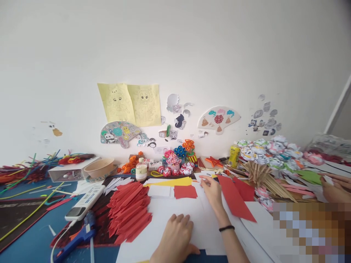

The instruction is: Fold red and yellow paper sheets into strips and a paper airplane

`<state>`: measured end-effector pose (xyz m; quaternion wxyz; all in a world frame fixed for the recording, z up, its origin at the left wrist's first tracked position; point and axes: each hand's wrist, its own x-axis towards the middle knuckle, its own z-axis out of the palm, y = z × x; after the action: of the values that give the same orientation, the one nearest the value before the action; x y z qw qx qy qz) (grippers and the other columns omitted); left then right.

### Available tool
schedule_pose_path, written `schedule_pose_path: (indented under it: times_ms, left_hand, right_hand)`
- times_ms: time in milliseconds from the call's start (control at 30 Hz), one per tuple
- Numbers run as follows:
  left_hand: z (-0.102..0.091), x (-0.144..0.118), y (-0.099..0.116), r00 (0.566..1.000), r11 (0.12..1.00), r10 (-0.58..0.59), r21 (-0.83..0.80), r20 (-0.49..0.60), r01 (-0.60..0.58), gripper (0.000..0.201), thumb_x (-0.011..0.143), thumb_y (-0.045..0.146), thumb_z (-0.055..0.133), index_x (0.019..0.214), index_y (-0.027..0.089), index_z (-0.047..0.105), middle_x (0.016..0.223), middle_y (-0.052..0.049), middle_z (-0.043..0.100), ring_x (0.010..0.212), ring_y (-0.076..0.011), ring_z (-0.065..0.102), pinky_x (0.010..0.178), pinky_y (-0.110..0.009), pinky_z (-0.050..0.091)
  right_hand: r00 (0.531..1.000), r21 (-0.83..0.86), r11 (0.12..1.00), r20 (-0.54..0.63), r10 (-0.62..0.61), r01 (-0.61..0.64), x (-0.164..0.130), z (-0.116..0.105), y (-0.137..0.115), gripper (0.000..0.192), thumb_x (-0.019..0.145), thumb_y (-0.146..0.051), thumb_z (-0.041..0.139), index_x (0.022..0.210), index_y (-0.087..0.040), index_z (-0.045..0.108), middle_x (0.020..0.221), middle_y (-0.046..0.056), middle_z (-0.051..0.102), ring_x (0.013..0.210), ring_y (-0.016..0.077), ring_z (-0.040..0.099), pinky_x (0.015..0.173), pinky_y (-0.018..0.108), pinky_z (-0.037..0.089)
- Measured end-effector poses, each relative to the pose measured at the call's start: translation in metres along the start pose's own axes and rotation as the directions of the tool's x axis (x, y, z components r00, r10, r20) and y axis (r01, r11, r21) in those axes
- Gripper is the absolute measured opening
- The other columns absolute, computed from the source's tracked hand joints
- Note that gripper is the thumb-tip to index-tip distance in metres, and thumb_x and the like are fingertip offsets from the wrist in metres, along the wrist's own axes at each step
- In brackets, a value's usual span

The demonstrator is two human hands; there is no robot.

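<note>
Red folded paper pieces lay piled beside the left hand, which pressed flat, fingers empty, on white paper; the right hand reached forward, fingers loosely spread, holding nothing, toward unfolded red sheets.

blue glue gun, wooden bowl, small bottle, bamboo skewers

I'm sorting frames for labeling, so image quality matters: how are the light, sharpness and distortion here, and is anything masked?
Head view: soft even daylight, faint shadows, no glare; wide-angle bend toward the edges; left hand and right hand on the white paper fairly sharp; a pixelated block masks the lower right corner.
</note>
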<state>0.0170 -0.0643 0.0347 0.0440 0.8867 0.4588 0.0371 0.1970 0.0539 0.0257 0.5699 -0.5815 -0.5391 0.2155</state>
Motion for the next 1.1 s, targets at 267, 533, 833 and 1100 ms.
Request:
schedule_pose_path:
  times_ms: [267,533,833,1100]
  left_hand:
    - [0.003,-0.020,0.003,0.982,0.962,0.171,0.230,-0.079,-0.149,0.013,0.092,0.013,0.046,0.086,0.017,0.057,0.083,-0.006,0.067,0.073,-0.0214,0.066,0.054,-0.028,0.037]
    - [0.017,-0.023,0.002,0.827,0.955,0.129,0.294,-0.548,0.046,0.022,0.089,0.009,0.047,0.071,0.020,0.045,0.054,0.002,0.056,0.046,-0.0166,0.055,0.045,-0.029,0.029]
    - [0.004,-0.031,0.000,0.834,0.964,0.223,0.244,-0.504,-0.110,0.018,0.090,0.012,0.048,0.073,0.019,0.052,0.064,0.001,0.061,0.054,-0.0167,0.057,0.053,-0.029,0.037]
    - [0.003,-0.061,-0.046,0.924,0.994,-0.069,0.055,-0.376,0.096,0.024,0.092,0.014,0.044,0.107,0.019,0.062,0.099,-0.007,0.070,0.091,-0.0206,0.065,0.081,-0.033,0.049]
  right_hand:
    - [0.992,0.049,0.997,0.114,0.054,-0.060,-0.059,-0.050,-0.010,0.038,0.080,-0.045,0.051,0.099,-0.016,0.066,0.067,0.004,0.064,0.048,0.0160,0.055,0.045,0.027,0.042]
    - [0.902,-0.026,0.965,0.350,0.252,-0.259,-0.129,-0.049,-0.012,0.055,0.083,-0.064,0.044,0.070,-0.014,0.064,0.051,0.003,0.059,0.040,0.0155,0.057,0.040,0.023,0.043]
    - [0.910,-0.050,0.986,0.380,0.168,-0.161,-0.142,-0.010,-0.031,0.049,0.082,-0.058,0.052,0.054,-0.018,0.059,0.047,0.006,0.064,0.044,0.0193,0.064,0.048,0.024,0.048]
    - [0.909,0.108,0.929,0.277,0.313,-0.353,-0.140,-0.006,-0.016,0.034,0.080,-0.040,0.049,0.055,-0.018,0.054,0.051,0.008,0.067,0.038,0.0182,0.061,0.039,0.026,0.048]
